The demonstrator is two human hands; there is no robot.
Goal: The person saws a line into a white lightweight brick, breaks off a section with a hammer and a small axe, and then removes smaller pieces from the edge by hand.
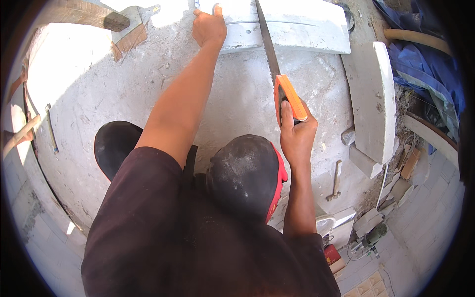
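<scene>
My right hand [299,131] is wrapped round the orange and black handle of a handsaw [269,47]. The saw's toothed blade runs away from me and lies across a long white block [307,32] at the far side. A dark line runs lengthwise along the block. My left hand [209,27] is closed on the block's left part, its fingertips partly lost in the glare. How deep the blade sits in the block cannot be made out.
Another white block [373,99] leans at the right, with a small hammer [336,180] on the floor nearby. Blue sheeting [425,74] is bunched at the far right. A wooden beam [84,15] juts in at upper left, and a metal tool [51,127] lies at left.
</scene>
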